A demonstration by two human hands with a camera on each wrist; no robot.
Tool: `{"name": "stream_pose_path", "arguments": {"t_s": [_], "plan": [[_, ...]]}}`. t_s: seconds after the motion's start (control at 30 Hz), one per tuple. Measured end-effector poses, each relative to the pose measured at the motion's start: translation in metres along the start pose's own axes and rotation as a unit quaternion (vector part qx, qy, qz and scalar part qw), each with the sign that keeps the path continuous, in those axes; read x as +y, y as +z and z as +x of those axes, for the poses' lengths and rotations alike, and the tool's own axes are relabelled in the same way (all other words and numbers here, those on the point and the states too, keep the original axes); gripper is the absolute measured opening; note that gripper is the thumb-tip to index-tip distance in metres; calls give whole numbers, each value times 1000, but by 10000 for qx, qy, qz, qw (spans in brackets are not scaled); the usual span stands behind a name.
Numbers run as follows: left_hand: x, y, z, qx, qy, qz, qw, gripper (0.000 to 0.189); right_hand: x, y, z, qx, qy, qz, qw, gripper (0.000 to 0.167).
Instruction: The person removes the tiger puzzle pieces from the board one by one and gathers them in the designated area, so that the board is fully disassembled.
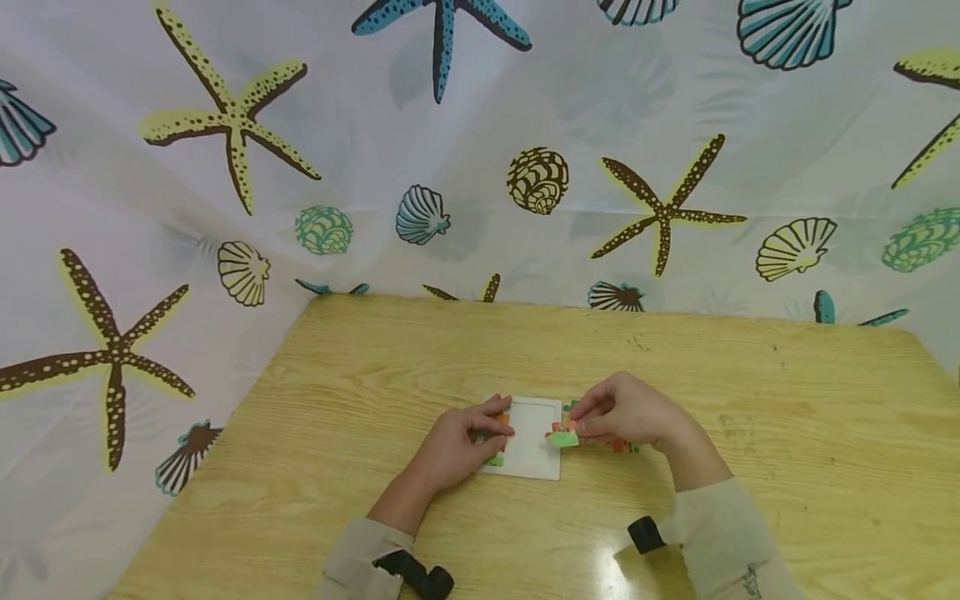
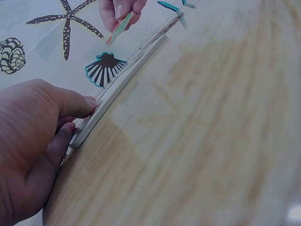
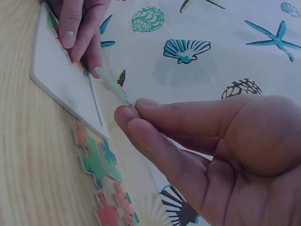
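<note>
A white puzzle tray (image 1: 534, 454) lies flat on the table, with orange and green pieces (image 1: 495, 460) along its left side. Over that side rests my left hand (image 1: 456, 446), its fingertips touching the pieces and partly covering them. In the left wrist view its thumb (image 2: 77, 102) lies at the tray's edge. My right hand (image 1: 626, 412) pinches a green and orange jigsaw piece (image 1: 564, 438) between thumb and fingers, held above the tray's right edge. The right wrist view shows this piece (image 3: 113, 85) tilted and nearly edge-on.
Several loose jigsaw pieces (image 3: 96, 160) lie on the table right of the tray, partly under my right hand in the head view. The wooden table (image 1: 375, 358) meets a white cloth (image 1: 480, 158) printed with starfish and shells at the back and left.
</note>
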State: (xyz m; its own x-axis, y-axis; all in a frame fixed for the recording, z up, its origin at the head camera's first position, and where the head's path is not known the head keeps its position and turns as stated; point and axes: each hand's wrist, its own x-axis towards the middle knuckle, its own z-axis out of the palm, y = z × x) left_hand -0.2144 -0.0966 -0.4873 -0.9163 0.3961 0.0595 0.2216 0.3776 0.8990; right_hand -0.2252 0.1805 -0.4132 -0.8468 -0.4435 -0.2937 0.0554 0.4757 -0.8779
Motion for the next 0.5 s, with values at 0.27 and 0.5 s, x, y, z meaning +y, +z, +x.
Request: {"name": "stream_pose_path", "arguments": {"t_s": [0.27, 0.5], "plan": [[1, 0, -1, -27, -28, -74, 10000, 13, 7, -12, -4, 13, -20, 170, 9999, 18], [0, -1, 0, -22, -4, -42, 10000, 13, 8, -14, -3, 11, 18, 242, 9997, 19]]}}
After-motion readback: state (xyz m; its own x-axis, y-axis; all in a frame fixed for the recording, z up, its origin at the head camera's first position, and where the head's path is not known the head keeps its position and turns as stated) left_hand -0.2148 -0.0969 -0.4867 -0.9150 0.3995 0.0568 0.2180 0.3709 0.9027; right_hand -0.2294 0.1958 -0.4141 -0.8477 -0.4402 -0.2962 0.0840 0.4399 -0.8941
